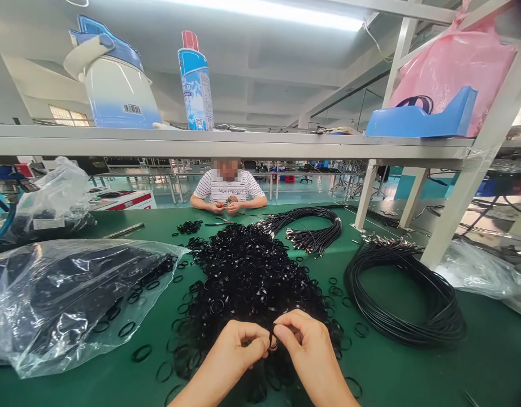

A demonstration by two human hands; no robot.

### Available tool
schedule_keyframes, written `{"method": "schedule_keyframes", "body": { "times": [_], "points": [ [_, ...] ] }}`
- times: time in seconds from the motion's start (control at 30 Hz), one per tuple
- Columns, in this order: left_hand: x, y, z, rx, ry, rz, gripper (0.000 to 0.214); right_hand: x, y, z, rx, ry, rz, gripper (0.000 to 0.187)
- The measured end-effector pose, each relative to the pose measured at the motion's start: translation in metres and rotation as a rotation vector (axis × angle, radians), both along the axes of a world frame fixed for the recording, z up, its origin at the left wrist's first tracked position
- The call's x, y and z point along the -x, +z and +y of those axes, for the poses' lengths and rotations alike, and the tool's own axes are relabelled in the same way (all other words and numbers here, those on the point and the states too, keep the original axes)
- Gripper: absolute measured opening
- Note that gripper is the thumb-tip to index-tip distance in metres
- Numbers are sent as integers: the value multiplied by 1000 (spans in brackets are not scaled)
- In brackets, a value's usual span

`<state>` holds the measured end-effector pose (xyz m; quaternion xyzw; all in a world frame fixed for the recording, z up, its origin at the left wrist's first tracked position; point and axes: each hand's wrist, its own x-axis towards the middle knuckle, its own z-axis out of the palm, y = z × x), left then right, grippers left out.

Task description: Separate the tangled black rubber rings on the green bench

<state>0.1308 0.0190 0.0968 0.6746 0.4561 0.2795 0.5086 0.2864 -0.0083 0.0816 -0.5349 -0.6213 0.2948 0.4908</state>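
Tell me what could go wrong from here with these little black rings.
The black ring at the fingertips of the left hand and right hand could slip and be lost in the heap of similar rings. The clear bag has rings near its mouth; a nudge might spill some. A loose ring beside the cable coil might get caught in it.

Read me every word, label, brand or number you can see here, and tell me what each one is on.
"MDSTERPIECE", possibly "MASTERPIECE": striped T-shirt.
Spray can: printing too small to read.
Barcode sticker on the white-and-blue jug: digits too small to read.
White label on the clear plastic bag at left: too blurred to read.
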Motion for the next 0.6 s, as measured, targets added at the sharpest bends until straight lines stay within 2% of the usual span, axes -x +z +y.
{"method": "schedule_keyframes", "body": {
  "times": [0.13, 0.27, 0.33, 0.6],
  "points": [
    [0, 0, 0, -17, -33, 31, 25, 0, -1, -1, 1, -10, -50, 19],
    [1, -1, 2, -7, -5, 30, 28, -1, -2, -2, -79, -120, -145, 22],
    [1, -3, 3, -5, 23, 21, 29, -1, -1, -2, -97, -159, -207, 16],
    [3, -11, 8, 8, 52, -20, 29, 2, -7, 0, -141, -178, -277, 12]
  ]
}}
